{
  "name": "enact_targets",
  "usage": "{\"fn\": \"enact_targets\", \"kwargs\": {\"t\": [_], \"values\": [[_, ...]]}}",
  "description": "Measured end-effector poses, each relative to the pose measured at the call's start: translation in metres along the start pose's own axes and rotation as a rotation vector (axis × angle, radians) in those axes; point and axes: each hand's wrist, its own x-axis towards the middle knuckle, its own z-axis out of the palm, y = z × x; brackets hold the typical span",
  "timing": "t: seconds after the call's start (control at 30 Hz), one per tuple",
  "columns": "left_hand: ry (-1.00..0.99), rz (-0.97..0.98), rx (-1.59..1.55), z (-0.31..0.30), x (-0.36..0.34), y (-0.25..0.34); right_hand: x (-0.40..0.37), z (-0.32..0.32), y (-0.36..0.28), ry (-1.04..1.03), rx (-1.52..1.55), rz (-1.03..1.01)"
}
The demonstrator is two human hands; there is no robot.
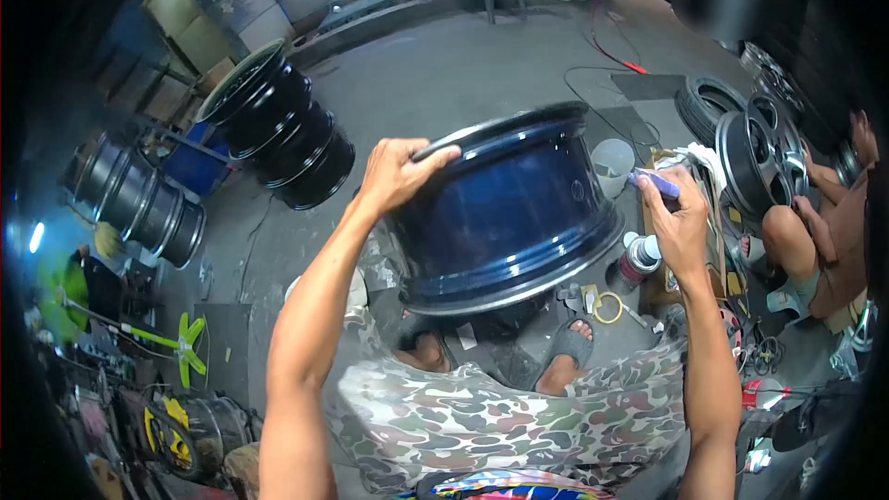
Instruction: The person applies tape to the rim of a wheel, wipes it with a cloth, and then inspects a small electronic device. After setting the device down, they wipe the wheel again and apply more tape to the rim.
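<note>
A dark blue wheel rim (pixel 500 213) is tilted in front of me, above my sandalled feet. My left hand (pixel 398 174) is closed over its upper left lip, thumb on the near side. To the right of the rim, apart from it, my right hand (pixel 683 227) pinches a small purple block (pixel 657 183), which looks like a sponge or sanding pad. Just beyond that hand stands a translucent white tub (pixel 611 159). Below it is a can with a white top (pixel 637 259). What supports the rim from beneath is mostly hidden.
Stacked black rims (pixel 287 130) stand at left, with grey rims (pixel 139 199) farther out. A green fan (pixel 190 347) is nearby. At right, another person (pixel 824 231) sits by a rim (pixel 745 162) and a tyre (pixel 708 106). A yellow tape roll (pixel 607 307) and cables lie on the floor.
</note>
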Motion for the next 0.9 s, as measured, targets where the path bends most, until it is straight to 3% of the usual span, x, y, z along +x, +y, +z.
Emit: {"fn": "enact_targets", "kwargs": {"t": [0.33, 0.43, 0.47, 0.77, 0.83, 0.9], "values": [[0.114, -0.308, 0.106, 0.011, 0.071, 0.005, 0.002, 0.009, -0.011, -0.026, 0.082, 0.021], [0.148, -0.295, 0.132, 0.011, 0.069, -0.017, 0.000, 0.014, -0.009, -0.104, 0.085, 0.079], [0.077, -0.292, 0.137, 0.007, 0.067, -0.025, 0.001, 0.015, -0.010, -0.152, 0.083, 0.131], [0.262, -0.373, 0.122, 0.001, 0.048, -0.077, 0.018, 0.028, -0.024, -0.226, 0.085, 0.062], [0.251, -0.460, 0.151, -0.003, 0.072, -0.101, 0.018, 0.036, -0.024, -0.270, 0.202, 0.170], [0.199, -0.578, 0.190, -0.011, 0.092, -0.118, 0.017, 0.033, -0.031, -0.295, 0.134, 0.092]]}}
